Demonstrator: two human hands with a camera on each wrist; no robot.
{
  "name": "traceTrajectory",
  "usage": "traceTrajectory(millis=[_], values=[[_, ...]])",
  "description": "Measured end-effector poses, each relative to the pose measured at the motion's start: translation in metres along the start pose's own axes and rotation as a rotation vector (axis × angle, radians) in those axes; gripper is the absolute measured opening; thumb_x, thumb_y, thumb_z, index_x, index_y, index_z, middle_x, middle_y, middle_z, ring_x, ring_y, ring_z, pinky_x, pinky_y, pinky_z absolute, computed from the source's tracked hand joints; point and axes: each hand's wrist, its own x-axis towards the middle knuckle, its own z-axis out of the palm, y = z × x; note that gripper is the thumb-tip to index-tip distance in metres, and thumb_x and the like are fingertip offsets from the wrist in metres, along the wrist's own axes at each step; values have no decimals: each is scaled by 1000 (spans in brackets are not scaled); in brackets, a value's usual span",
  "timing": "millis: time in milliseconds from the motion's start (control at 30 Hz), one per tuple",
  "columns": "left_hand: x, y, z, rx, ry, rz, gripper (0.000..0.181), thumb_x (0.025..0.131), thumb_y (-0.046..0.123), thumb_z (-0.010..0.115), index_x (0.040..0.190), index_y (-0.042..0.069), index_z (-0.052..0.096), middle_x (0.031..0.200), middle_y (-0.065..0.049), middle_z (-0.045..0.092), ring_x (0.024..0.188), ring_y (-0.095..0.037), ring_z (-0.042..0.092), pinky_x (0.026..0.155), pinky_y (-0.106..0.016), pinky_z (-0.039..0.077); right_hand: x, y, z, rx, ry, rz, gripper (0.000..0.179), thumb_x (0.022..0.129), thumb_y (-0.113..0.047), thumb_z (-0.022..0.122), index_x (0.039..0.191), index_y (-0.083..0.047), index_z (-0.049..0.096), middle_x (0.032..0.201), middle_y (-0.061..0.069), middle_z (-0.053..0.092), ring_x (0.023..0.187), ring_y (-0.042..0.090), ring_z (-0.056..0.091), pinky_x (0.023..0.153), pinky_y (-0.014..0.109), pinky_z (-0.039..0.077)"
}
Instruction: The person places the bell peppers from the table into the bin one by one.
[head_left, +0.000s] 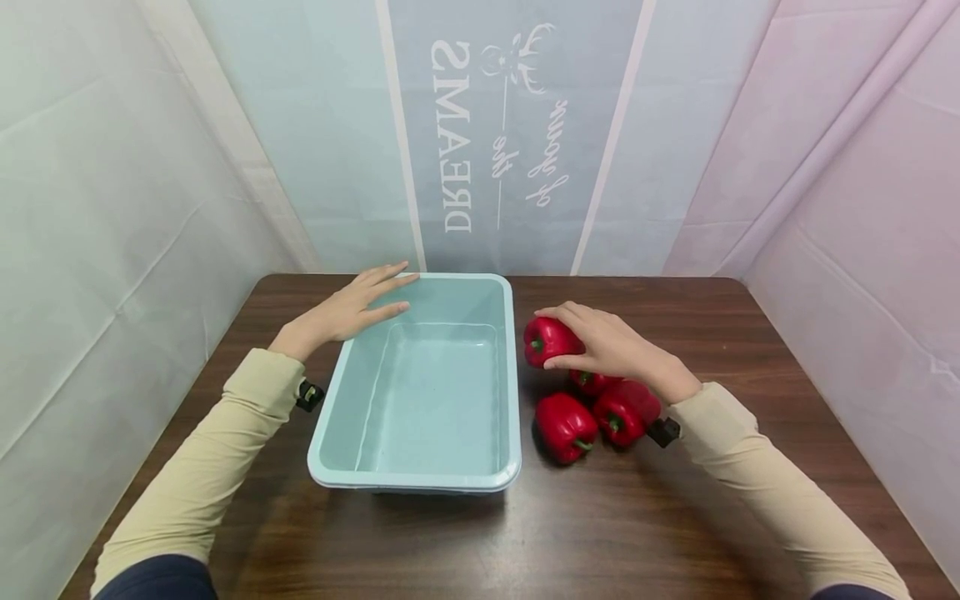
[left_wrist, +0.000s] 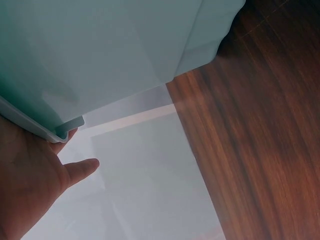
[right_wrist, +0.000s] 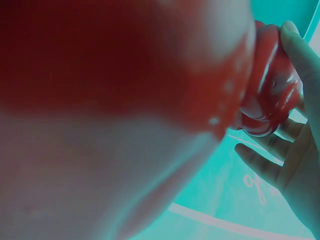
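A pale blue plastic basin (head_left: 412, 481) stands on the table, its inside bare. My left hand (head_left: 348, 308) lies at the basin's far left corner with fingers spread and straight; in the left wrist view the palm is against the rim (left_wrist: 30, 125). To the right of the basin, my right hand (head_left: 611, 343) holds a red bell pepper (head_left: 546, 335) between thumb and fingers. Three other red bell peppers sit by that hand: one nearest the basin (head_left: 564, 425), one under the wrist (head_left: 627, 410), and one partly hidden beneath the hand (head_left: 592, 382).
The dark wooden table (head_left: 600, 533) is bounded by pale cloth walls at the left, right and back. The back cloth (head_left: 517, 150) carries mirrored lettering. A large blurred bell pepper (right_wrist: 125, 75) fills much of the right wrist view.
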Motion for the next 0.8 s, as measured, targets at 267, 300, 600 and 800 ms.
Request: traceTrajectory(millis=[267,300,600,800], values=[[-1,3,1,-9,3,-3,54,95,55,36,145,41,21,156,7,8,143,-25,4,108,-59,13,1,1,-5,-6,19,-1,76,74,-54,70,136,-21,42,119,-4,52,104,11,52,79,36,53],[-1,3,1,-11,5,-3,54,95,55,36,145,42,21,156,7,8,143,-25,4,108,-59,13,1,1,-6,-8,21,-1,76,74,-55,70,136,-21,42,119,-4,52,104,11,52,79,36,53],[2,0,0,-16,-1,-7,54,95,55,36,145,42,21,156,9,7,143,-24,3,108,-58,13,3,0,-10,-2,17,19,76,73,-52,72,136,-24,41,120,-7,50,105,9,50,79,36,53],[3,-1,-2,-17,-7,-11,54,95,55,36,145,42,21,155,9,7,143,-24,2,109,-58,12,5,0,-13,-15,28,8,75,74,-57,68,136,-25,41,118,-9,50,102,7,49,80,35,52]])
